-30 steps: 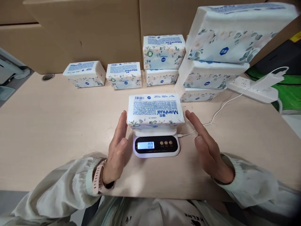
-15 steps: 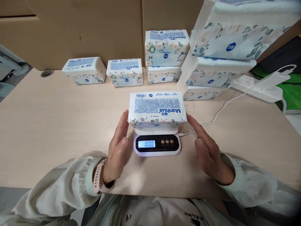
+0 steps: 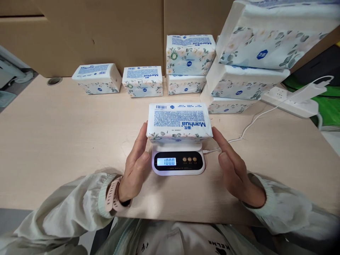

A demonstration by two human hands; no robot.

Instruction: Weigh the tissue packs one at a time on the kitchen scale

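A pack of tissues [image 3: 177, 122] with a floral print and blue lettering lies on a white digital kitchen scale [image 3: 178, 172]. The scale's lit display [image 3: 166, 162] reads 100.0. My left hand [image 3: 135, 166] is at the pack's left end, fingers stretched out and fingertips at or against its side. At the opposite end, my right hand [image 3: 233, 166] is held the same way, with straight fingers by the lower corner. Neither hand is wrapped round the pack; whether the fingertips press on it I cannot tell.
Similar tissue packs line the back: one at far left [image 3: 97, 79], another beside it [image 3: 143, 82], a stack of two [image 3: 190, 55], and a taller stack [image 3: 247, 83]. A white cable [image 3: 245, 129] runs from the scale to a power strip [image 3: 290, 101]. Cardboard [image 3: 106, 35] stands behind.
The view has shifted very slightly. Both hands stay beside the pack on the scale, and the display still reads 100.0.
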